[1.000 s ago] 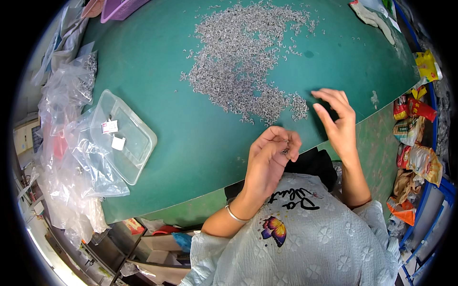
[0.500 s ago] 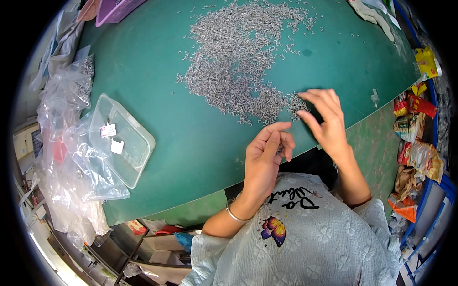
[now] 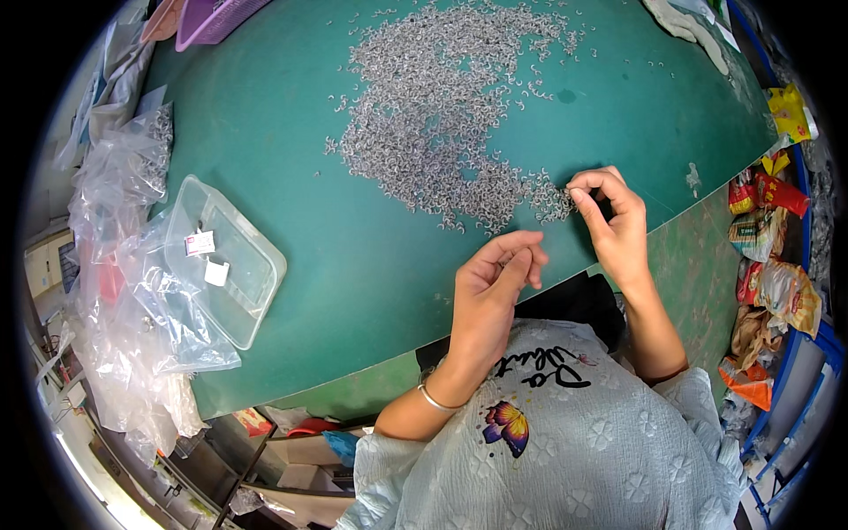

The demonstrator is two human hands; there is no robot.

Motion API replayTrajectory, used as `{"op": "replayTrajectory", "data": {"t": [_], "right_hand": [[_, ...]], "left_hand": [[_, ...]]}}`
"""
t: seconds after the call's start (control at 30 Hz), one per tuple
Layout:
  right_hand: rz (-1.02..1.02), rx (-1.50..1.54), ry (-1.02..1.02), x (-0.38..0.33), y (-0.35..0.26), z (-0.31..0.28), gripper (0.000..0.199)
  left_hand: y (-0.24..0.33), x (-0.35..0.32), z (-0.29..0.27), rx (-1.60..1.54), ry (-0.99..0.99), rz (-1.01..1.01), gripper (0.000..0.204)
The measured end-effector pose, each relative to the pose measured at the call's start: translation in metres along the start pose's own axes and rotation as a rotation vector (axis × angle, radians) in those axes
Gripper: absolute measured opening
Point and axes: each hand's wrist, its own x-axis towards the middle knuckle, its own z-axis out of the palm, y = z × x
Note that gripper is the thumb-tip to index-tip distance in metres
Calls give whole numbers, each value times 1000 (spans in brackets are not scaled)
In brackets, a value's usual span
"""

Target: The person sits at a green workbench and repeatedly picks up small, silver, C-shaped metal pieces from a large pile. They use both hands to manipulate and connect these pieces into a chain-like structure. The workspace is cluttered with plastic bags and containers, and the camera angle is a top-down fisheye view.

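Note:
A broad heap of small C-shaped grey metal pieces [image 3: 424, 124] is spread over the green table [image 3: 309, 177]. At the heap's near right end, my right hand [image 3: 617, 221] pinches with thumb and forefinger, and a tiny metal piece seems to be at the fingertips. My left hand [image 3: 490, 287] is curled just in front of the heap, near the table edge, thumb folded against the fingers. Its palm is mostly hidden now; metal pieces showed inside it half a second ago.
On the left stands a clear plastic box [image 3: 265, 291] with small white labels, beside crumpled clear bags [image 3: 115, 221]. A purple basket [image 3: 212, 22] sits at the far left, a whitish glove [image 3: 693, 31] at the far right. Colourful packets [image 3: 782, 283] line the right side.
My right hand's fingers have come together from a spread pose into a pinch at the heap's edge. The left hand has turned slightly, hiding the pieces in its palm.

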Motion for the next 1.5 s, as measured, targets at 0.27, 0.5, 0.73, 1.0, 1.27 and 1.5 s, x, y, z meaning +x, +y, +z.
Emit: {"op": "replayTrajectory", "data": {"t": [0.27, 0.5, 0.73, 1.0, 1.27, 1.5], "right_hand": [[-107, 11, 28, 1, 0, 0, 12], [25, 208, 30, -2, 3, 3, 17], [101, 404, -64, -6, -3, 0, 20], [-2, 355, -101, -11, -21, -1, 17], [-271, -30, -45, -11, -37, -5, 16], [-325, -95, -133, -9, -41, -5, 16]], "left_hand": [[-1, 0, -3, 16, -9, 8, 19], [-1, -1, -3, 21, -11, 18, 19], [-3, 7, 2, 128, 38, 80, 22], [-3, 22, 10, 249, 34, 164, 18], [1, 17, 7, 275, 80, 122, 13], [3, 18, -2, 214, 66, 61, 12]]}}
